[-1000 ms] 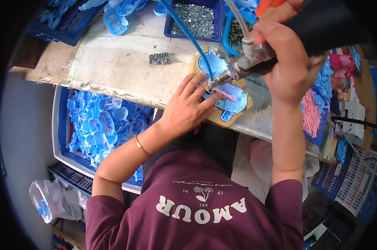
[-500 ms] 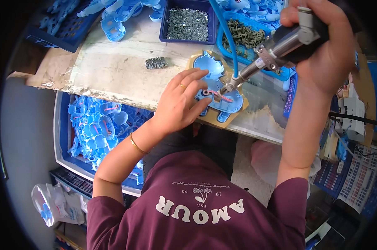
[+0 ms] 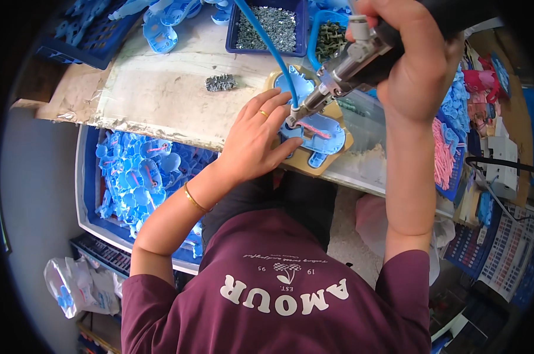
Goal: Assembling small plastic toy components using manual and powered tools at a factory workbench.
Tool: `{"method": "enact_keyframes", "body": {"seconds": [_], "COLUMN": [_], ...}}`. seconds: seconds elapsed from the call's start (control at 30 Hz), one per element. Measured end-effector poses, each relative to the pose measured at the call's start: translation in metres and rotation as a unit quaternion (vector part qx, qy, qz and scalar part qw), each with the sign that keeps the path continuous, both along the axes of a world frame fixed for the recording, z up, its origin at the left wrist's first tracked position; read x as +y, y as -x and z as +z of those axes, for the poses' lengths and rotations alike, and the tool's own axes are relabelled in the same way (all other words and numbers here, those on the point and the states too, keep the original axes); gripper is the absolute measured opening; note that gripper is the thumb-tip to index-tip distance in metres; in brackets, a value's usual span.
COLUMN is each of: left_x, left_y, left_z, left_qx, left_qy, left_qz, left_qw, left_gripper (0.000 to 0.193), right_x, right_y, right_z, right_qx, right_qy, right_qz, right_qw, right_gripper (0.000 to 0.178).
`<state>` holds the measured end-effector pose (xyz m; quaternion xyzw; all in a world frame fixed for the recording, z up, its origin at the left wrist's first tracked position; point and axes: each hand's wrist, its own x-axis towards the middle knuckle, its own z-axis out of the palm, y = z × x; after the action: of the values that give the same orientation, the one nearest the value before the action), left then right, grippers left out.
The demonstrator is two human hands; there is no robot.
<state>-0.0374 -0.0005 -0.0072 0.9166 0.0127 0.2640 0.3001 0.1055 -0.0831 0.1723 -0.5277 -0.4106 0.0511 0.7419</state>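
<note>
A light blue plastic shell [image 3: 333, 140] lies hollow side up in a tan holding block [image 3: 339, 152], with a pink strip [image 3: 316, 130] across its inside. My left hand [image 3: 260, 133] rests over the shell's left side, thumb and fingers stretched apart. In my right hand [image 3: 419, 71] is a power screwdriver [image 3: 344, 74] with a black grip and metal nose, tilted down to the left. Its tip meets the shell beside my left fingers, at the left end of the pink strip. A blue air hose [image 3: 265, 42] runs to the nose. Any screw under the tip is hidden.
A dark blue bin of small metal screws [image 3: 265, 29] stands at the back, beside a light blue basket of metal parts [image 3: 330, 41]. A clump of screws [image 3: 220, 82] lies on the table [image 3: 160, 100]. Below left is a crate of blue shells [image 3: 138, 177]. Pink strips [image 3: 442, 156] fill a basket at right.
My right hand has brought the screwdriver left, its tip going from the strip's middle to its left end. The hose has swung left. My left hand stays nearly in place.
</note>
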Motion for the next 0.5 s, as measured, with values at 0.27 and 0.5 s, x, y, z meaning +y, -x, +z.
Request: {"method": "enact_keyframes", "body": {"seconds": [0.27,0.5], "left_x": [-0.001,-0.002], "left_y": [-0.001,0.002], "left_z": [-0.002,-0.007], "left_qx": [0.032,0.038], "left_qy": [-0.029,-0.026], "left_qz": [-0.011,0.003], "left_qw": [0.999,0.999], "left_gripper": [0.056,0.044], "right_x": [0.033,0.005], "right_y": [-0.012,0.002], "right_z": [-0.048,-0.021], "right_qx": [0.072,0.046], "right_qy": [-0.377,-0.047], "right_qz": [0.296,0.011], "right_qw": [0.875,0.998], "right_gripper": [0.042,0.035]}}
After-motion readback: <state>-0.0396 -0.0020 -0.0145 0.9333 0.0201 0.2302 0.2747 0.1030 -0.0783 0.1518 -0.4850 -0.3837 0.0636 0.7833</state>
